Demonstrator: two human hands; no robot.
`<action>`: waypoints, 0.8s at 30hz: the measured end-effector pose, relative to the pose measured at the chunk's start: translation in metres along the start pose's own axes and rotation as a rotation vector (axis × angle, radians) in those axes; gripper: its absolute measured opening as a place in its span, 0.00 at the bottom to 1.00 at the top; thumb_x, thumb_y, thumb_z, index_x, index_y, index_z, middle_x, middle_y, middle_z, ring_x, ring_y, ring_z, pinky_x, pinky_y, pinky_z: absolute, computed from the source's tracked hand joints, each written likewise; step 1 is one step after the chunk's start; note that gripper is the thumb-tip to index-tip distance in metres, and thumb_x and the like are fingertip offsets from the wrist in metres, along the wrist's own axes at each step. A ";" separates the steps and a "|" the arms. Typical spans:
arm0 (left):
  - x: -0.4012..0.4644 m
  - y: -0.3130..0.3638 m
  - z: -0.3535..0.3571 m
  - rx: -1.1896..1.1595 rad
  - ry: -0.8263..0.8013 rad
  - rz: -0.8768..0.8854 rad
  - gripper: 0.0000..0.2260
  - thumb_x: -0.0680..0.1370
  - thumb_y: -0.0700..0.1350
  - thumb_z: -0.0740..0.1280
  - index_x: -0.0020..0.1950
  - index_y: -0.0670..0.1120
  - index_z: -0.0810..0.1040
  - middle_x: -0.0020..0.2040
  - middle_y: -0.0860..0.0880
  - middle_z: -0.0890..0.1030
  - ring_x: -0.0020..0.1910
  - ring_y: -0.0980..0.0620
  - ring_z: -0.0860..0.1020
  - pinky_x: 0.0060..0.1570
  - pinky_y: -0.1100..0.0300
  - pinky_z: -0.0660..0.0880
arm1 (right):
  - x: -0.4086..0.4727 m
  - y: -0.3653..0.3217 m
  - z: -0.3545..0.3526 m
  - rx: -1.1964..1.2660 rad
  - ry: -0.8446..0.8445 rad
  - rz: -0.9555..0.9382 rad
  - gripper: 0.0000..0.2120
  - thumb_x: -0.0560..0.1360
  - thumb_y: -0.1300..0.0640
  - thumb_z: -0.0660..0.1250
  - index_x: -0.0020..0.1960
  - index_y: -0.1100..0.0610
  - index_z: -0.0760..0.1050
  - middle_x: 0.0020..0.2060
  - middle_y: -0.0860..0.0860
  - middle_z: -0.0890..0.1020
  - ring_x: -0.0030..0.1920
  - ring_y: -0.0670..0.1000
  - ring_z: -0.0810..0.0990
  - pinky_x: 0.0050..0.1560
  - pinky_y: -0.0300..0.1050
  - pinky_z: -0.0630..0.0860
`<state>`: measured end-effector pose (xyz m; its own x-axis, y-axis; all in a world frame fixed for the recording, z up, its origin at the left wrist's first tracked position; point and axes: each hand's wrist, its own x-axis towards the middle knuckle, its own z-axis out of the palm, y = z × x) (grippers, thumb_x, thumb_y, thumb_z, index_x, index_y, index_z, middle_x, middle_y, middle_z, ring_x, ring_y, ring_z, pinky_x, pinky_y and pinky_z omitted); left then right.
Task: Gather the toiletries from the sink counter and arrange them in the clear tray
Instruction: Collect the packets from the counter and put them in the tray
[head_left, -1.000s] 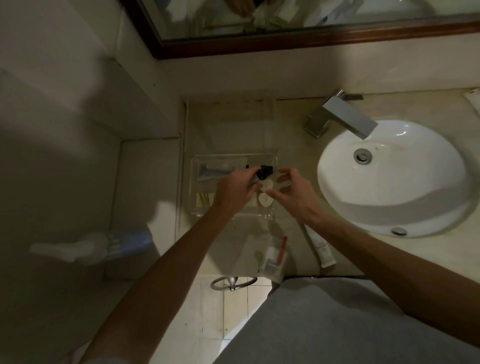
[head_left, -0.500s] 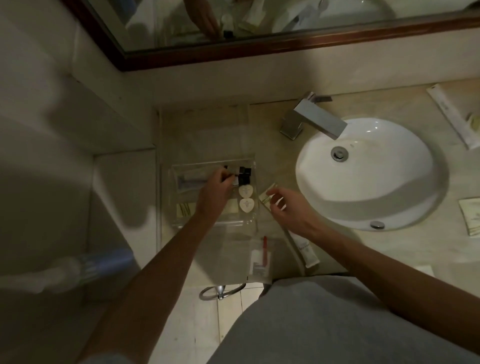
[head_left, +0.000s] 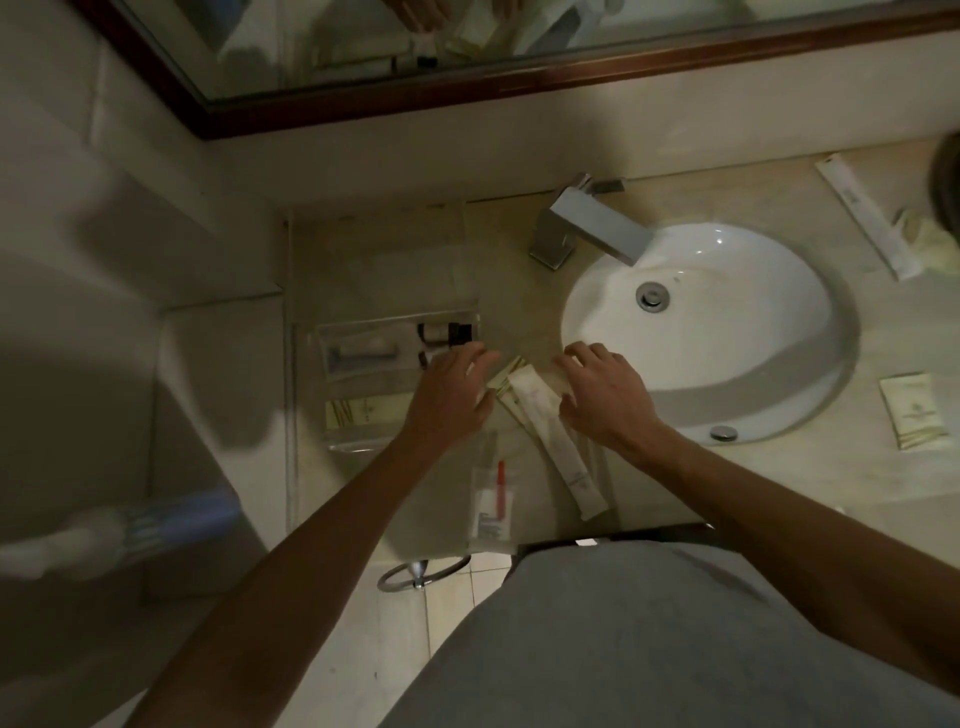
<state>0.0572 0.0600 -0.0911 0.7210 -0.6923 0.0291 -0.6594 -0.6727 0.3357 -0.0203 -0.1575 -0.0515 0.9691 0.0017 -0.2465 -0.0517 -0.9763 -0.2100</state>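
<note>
The clear tray (head_left: 332, 338) stands on the counter left of the sink. In it lie a toothbrush pack (head_left: 358, 354), small dark-capped bottles (head_left: 447, 332) and a beige packet (head_left: 358, 413). My left hand (head_left: 449, 397) hovers over the tray's right edge with fingers spread and nothing in it. My right hand (head_left: 605, 397) is beside the sink, fingers apart and holding nothing. Between the hands lie small beige packets (head_left: 506, 376) and a long white sachet (head_left: 558, 447) on the counter.
A clear bag with a red-handled item (head_left: 493, 501) lies near the counter's front edge. The white sink (head_left: 753, 364) and faucet (head_left: 592, 228) are at the right. Beyond the sink lie a long white packet (head_left: 865, 221) and a beige box (head_left: 917, 410).
My left hand has come out of the tray toward its right edge. My right hand has let go of the small packet, which now lies between the hands.
</note>
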 end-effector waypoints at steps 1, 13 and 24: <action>0.001 0.010 0.004 -0.003 -0.011 0.024 0.24 0.71 0.45 0.71 0.67 0.44 0.74 0.61 0.43 0.76 0.59 0.44 0.74 0.57 0.50 0.73 | -0.004 0.007 0.000 0.004 -0.007 0.012 0.24 0.70 0.57 0.70 0.66 0.57 0.73 0.61 0.55 0.77 0.58 0.56 0.75 0.58 0.51 0.75; 0.110 0.230 0.079 -0.040 -0.058 0.226 0.25 0.72 0.43 0.69 0.69 0.45 0.71 0.64 0.43 0.75 0.61 0.43 0.73 0.58 0.49 0.72 | -0.094 0.196 -0.014 0.123 0.085 0.273 0.22 0.70 0.59 0.71 0.64 0.55 0.75 0.60 0.54 0.78 0.58 0.55 0.77 0.57 0.50 0.75; 0.252 0.449 0.162 -0.072 -0.217 0.250 0.26 0.71 0.46 0.67 0.68 0.47 0.68 0.64 0.46 0.73 0.60 0.46 0.73 0.56 0.51 0.71 | -0.212 0.454 -0.027 0.204 0.142 0.652 0.24 0.70 0.62 0.69 0.66 0.55 0.74 0.65 0.53 0.76 0.62 0.57 0.75 0.57 0.53 0.75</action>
<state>-0.0915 -0.4585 -0.0856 0.4718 -0.8780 -0.0801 -0.7874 -0.4605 0.4098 -0.2427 -0.6067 -0.0685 0.7466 -0.6127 -0.2592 -0.6642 -0.7086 -0.2381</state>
